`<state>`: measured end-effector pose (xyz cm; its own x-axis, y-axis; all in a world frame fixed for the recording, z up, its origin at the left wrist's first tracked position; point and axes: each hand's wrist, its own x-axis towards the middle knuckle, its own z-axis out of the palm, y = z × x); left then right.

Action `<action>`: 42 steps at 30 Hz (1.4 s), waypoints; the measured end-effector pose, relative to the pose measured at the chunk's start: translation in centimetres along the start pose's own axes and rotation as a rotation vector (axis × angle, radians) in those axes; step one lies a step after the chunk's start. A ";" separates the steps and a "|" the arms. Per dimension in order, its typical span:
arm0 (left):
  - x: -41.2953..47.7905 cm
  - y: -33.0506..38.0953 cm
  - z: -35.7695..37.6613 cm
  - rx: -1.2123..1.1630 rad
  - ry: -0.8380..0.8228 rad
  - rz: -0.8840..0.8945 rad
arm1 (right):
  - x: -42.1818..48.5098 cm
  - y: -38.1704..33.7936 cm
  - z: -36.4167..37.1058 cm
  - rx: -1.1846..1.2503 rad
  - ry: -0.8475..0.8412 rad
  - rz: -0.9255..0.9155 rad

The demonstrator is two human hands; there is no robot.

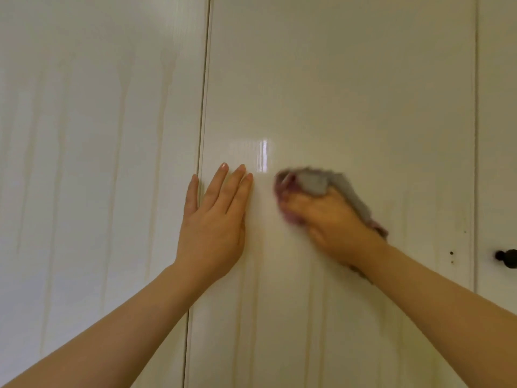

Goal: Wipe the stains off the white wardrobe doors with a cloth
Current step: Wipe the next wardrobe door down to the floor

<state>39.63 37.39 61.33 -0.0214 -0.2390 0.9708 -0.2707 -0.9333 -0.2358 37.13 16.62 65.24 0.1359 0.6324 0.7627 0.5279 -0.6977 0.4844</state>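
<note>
Reaching up from the lower corners, two bare forearms meet the wardrobe. The left hand (pixel 214 219) lies flat, fingers straight and slightly spread, pressed on the middle door (pixel 349 93) at its left edge, with one finger over the seam. Near it on the same door, the blurred right hand (pixel 330 219) grips a bunched grey and purplish cloth (pixel 316 182) against the panel. Faint yellowish streaks (pixel 123 107) run down the left door (pixel 84 219). A dark knob (pixel 507 258) sits at far right.
</note>
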 end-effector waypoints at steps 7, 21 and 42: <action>0.2 2.9 0.2 -0.079 0.000 0.052 | -5.5 -0.1 1.7 -0.138 0.155 0.216; 1.1 8.4 0.6 -0.183 -0.081 0.111 | -10.6 0.7 -0.7 -0.211 0.044 0.214; 2.8 16.2 2.9 -0.233 -0.037 0.189 | -16.1 3.4 -4.0 -0.165 0.120 0.658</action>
<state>37.94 20.84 60.06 -0.0579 -0.4162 0.9074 -0.4790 -0.7859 -0.3910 33.32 2.71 56.28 0.2858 0.0250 0.9580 0.2316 -0.9718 -0.0438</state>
